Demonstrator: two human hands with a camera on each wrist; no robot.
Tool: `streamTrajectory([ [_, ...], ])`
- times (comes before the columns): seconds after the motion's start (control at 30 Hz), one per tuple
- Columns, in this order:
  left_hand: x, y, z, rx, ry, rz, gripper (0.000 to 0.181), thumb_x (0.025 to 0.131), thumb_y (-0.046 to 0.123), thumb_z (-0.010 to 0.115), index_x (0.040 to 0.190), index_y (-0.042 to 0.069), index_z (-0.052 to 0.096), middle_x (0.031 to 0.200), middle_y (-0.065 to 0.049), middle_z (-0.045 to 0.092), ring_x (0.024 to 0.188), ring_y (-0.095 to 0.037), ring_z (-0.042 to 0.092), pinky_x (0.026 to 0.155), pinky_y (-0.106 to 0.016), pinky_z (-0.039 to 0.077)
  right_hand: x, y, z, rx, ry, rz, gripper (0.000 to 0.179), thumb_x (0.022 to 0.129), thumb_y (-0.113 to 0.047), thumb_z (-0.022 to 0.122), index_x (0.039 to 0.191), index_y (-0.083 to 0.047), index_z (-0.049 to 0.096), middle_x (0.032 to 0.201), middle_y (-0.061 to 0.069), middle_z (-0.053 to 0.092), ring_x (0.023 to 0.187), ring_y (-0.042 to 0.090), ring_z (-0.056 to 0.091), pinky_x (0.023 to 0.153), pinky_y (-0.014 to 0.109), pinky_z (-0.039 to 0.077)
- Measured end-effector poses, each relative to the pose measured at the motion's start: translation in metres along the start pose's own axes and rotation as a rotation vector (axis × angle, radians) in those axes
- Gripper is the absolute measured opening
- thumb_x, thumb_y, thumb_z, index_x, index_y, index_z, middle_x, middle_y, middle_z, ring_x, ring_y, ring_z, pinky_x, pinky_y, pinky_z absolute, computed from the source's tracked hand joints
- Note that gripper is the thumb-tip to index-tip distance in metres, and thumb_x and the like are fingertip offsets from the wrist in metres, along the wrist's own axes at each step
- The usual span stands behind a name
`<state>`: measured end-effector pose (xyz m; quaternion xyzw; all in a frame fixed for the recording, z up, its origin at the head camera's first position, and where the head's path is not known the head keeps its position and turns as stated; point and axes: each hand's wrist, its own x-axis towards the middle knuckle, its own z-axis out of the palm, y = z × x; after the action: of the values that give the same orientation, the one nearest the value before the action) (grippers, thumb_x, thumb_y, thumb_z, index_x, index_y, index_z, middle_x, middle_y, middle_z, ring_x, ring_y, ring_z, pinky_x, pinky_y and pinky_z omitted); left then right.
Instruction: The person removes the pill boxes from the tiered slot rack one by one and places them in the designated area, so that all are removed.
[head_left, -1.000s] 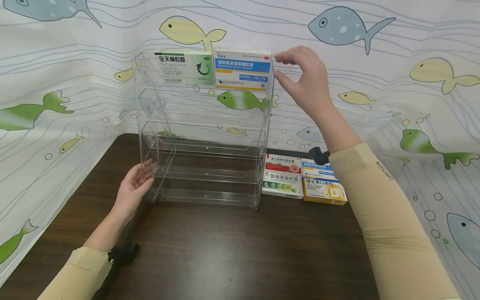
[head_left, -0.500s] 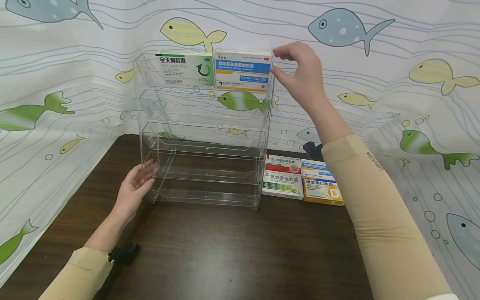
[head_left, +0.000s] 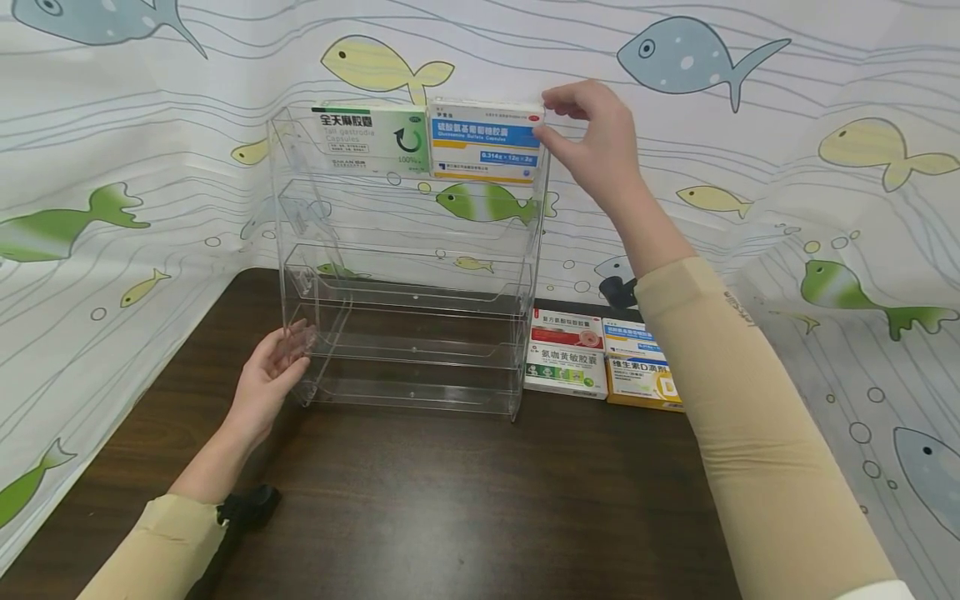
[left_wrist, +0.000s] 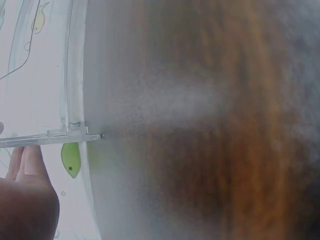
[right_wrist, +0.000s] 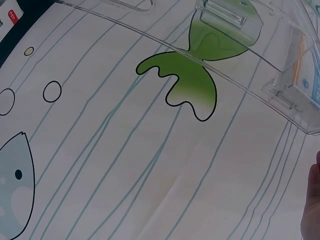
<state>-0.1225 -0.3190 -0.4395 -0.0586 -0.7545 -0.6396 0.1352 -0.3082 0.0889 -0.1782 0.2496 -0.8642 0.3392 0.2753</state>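
Observation:
A clear acrylic rack (head_left: 420, 400) with several tiers stands on the table. In its top tier sit a green-and-white medicine box (head_left: 375, 142) and, to the right, a blue-and-white medicine box (head_left: 486, 142). My left hand (head_left: 262, 375) holds the rack's left side panel low down; in the left wrist view its fingers (left_wrist: 32, 162) lie on one side of the panel. At the rack's top right corner is my right hand (head_left: 600, 137), thumb and fingers apart. Its thumb overlaps the blue-and-white box's right end; firm contact is unclear. Only its edge shows in the right wrist view.
Right of the rack lie several medicine boxes: a red-and-white one (head_left: 566, 331), a green-striped white one (head_left: 566, 369), a blue-and-white one (head_left: 628, 335) and a yellow-and-white one (head_left: 641, 383). The right forearm partly covers the last two. A fish-print sheet (head_left: 720, 142) backs the dark table (head_left: 450, 500).
My right hand has moved left, from beside the rack's top right corner until its thumb overlaps the blue-and-white box's end. The left hand and the rack have stayed in place.

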Motion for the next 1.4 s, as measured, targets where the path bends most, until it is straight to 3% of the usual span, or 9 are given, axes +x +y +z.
streamTrajectory([
  [0.63,0.0005,-0.0014,0.0011,-0.05,0.004,0.016,0.036,0.105,-0.007,0.056,0.136,0.012,0.053,0.142,0.019,0.057,0.127,0.011,0.057,0.101,-0.003,0.046,0.0046,-0.0045,0.0073,0.016,-0.057,0.138,0.043,0.104,-0.025,0.07,0.144,-0.009,0.064,0.146,0.007,0.065,0.135,0.017,0.061,0.115,0.013,0.043],
  [1.07,0.0002,-0.0004,0.0003,-0.004,-0.005,0.003,0.037,0.106,-0.005,0.056,0.141,0.007,0.051,0.142,0.021,0.055,0.126,0.012,0.056,0.102,-0.002,0.044,0.0045,-0.0065,0.0073,0.045,-0.038,0.114,0.037,0.104,-0.02,0.071,0.137,-0.006,0.068,0.14,0.009,0.069,0.13,0.019,0.064,0.112,0.014,0.046],
  [1.4,-0.0008,0.0055,0.0,-0.037,-0.01,-0.008,0.034,0.106,-0.006,0.056,0.136,0.009,0.052,0.142,0.021,0.056,0.127,0.012,0.056,0.101,-0.003,0.045,0.0079,-0.004,0.0067,0.084,-0.029,0.085,0.035,0.102,-0.016,0.073,0.135,-0.004,0.069,0.137,0.01,0.07,0.127,0.02,0.065,0.111,0.014,0.046],
])
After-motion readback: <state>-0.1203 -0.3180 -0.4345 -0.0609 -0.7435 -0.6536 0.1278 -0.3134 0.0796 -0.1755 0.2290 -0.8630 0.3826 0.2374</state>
